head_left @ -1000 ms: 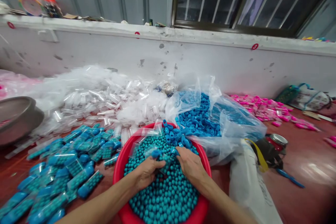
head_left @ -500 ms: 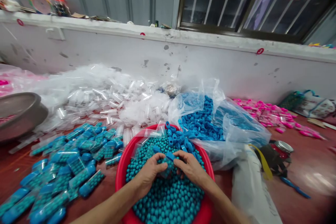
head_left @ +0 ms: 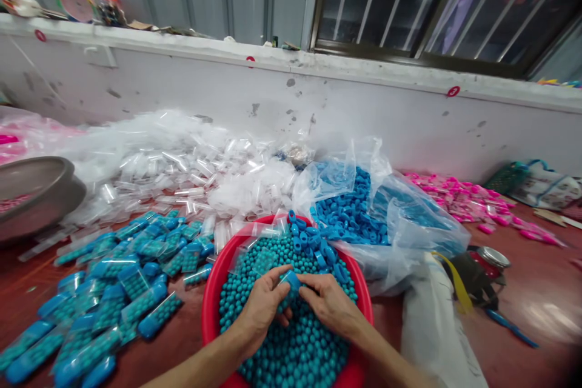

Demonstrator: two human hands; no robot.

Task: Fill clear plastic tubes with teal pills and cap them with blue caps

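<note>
Above the red basin point(head_left: 211, 297) of teal beads point(head_left: 300, 348), my left hand point(head_left: 259, 303) is closed around a small clear tube of beads, mostly covered by the fingers. A blue cap point(head_left: 291, 280) sits at the tube's upper end. My right hand point(head_left: 330, 303) pinches at the cap's right side with thumb and forefinger. Loose blue caps point(head_left: 309, 239) lie on the beads at the basin's back right. Some clear empty tubes point(head_left: 268, 230) rest across its back rim.
Capped bead-filled tubes point(head_left: 109, 309) lie heaped on the red floor at left. Behind them spreads a pile of clear tubes point(head_left: 182, 163). An open plastic bag point(head_left: 409, 224) holds blue caps. A white sack point(head_left: 430, 321) stands right, a grey-brown bowl point(head_left: 40, 194) far left.
The blue cap has turned and now sits at the tube's end, between both hands. My right hand has shifted slightly, its fingertips on the cap. The view has moved a little.
</note>
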